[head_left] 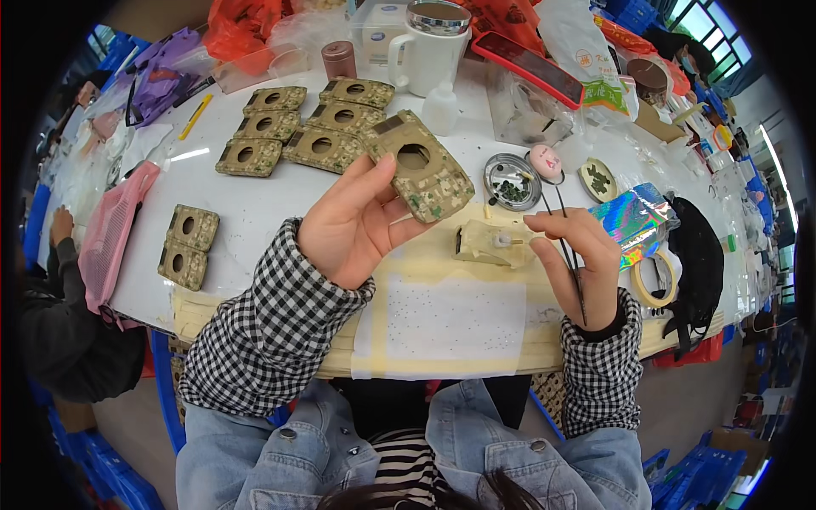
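Observation:
My left hand (355, 223) is closed on the edge of a camouflage-patterned plastic housing (433, 180) with a round hole through it, raised and tilted above the table. In my right hand (586, 259) is a pair of thin black tweezers (571, 246), lying across the palm; thumb and forefinger are bent close together. Between the hands, a cream block-shaped fixture (489, 241) sits on the taped work area. A round dish (491, 198) holding small dark green pieces stands beyond my right hand, with a pink oval object (545, 160) beside it.
Several more camouflage housings (327, 146) lie in rows at the back left, and a pair (187, 246) nearer left. A white mug (433, 59), small bottle (439, 109) and red-cased phone (531, 70) stand behind. Tape roll (654, 280) and black pouch (699, 263) lie right. White paper (450, 323) covers the front.

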A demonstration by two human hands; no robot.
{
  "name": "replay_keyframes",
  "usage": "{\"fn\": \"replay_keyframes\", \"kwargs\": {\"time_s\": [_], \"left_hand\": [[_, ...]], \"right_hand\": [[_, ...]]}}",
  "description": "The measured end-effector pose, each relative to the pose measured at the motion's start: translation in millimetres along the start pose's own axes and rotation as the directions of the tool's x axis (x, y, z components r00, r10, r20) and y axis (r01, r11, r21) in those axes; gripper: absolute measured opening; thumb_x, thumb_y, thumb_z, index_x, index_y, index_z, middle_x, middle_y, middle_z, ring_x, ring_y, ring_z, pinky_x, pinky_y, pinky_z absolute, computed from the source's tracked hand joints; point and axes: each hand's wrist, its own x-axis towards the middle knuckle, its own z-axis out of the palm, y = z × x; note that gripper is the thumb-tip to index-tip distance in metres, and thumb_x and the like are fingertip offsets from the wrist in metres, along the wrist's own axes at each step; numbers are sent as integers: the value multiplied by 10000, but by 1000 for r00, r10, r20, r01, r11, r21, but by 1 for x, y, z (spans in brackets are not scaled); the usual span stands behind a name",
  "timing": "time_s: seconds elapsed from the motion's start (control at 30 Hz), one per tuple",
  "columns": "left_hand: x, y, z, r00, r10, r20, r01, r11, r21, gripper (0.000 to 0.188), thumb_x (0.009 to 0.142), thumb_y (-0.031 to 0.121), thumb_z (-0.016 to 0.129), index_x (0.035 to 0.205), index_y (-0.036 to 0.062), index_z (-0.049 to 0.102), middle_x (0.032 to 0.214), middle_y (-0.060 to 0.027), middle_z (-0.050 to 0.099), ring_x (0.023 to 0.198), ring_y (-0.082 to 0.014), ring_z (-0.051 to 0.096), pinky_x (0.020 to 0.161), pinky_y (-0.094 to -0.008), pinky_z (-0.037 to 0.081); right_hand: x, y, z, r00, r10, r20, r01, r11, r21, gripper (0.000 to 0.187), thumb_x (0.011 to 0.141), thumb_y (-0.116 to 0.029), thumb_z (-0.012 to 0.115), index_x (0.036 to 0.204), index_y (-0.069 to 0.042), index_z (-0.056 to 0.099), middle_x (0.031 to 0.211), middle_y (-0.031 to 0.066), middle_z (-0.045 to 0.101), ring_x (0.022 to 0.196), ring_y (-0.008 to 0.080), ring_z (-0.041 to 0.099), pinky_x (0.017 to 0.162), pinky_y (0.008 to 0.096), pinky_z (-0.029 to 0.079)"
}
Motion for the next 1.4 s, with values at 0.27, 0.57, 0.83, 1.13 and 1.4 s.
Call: {"fn": "replay_keyframes", "kwargs": {"time_s": [0.27, 0.57, 0.83, 1.13, 1.4], "left_hand": [[-3, -6, 5, 999, 9, 53, -13, 997, 76, 387, 986, 253, 378, 1298, 33, 318, 1245, -149, 486, 1139, -241, 526, 953, -383, 480], [-2, -12, 3, 996, -30, 86, 25, 998, 58, 421, 1002, 269, 292, 1345, 24, 303, 1329, -166, 426, 1224, -266, 456, 1003, -354, 448], [-3, -12, -3, 985, -107, 133, 106, 994, 14, 425, 1003, 272, 284, 1346, 20, 301, 1326, -159, 430, 1208, -251, 473, 1002, -345, 449], [-10, -19, 11, 987, -155, 49, 143, 971, 193, 485, 966, 284, 438, 1336, 24, 264, 1252, -149, 476, 1122, -230, 537, 944, -358, 476], [-13, -19, 13, 987, -150, 56, 134, 966, 220, 524, 948, 240, 488, 1346, 22, 224, 1266, -164, 458, 1130, -245, 530, 944, -383, 475]], "right_hand": [[-4, 1, 6, 1000, 15, 20, -15, 1000, -20, 217, 692, -30, 736, 894, -22, 654, 743, 112, 597, 674, 247, 562, 597, 312, 442], [-4, -1, 8, 999, 42, -11, -42, 999, -23, 165, 698, -4, 727, 846, -21, 655, 734, 109, 604, 671, 231, 583, 585, 299, 453], [4, -23, -15, 973, 77, -216, -58, 994, 91, 156, 770, 35, 655, 923, 8, 633, 852, 129, 654, 775, 216, 618, 701, 277, 467], [15, -44, 1, 982, 1, -189, 68, 932, 355, 122, 834, 7, 589, 955, -7, 581, 890, 128, 645, 777, 208, 562, 730, 296, 446], [12, -42, 14, 977, 77, -200, 16, 905, 424, 94, 850, -4, 581, 941, -18, 561, 790, 78, 625, 670, 152, 473, 635, 264, 409]]}}
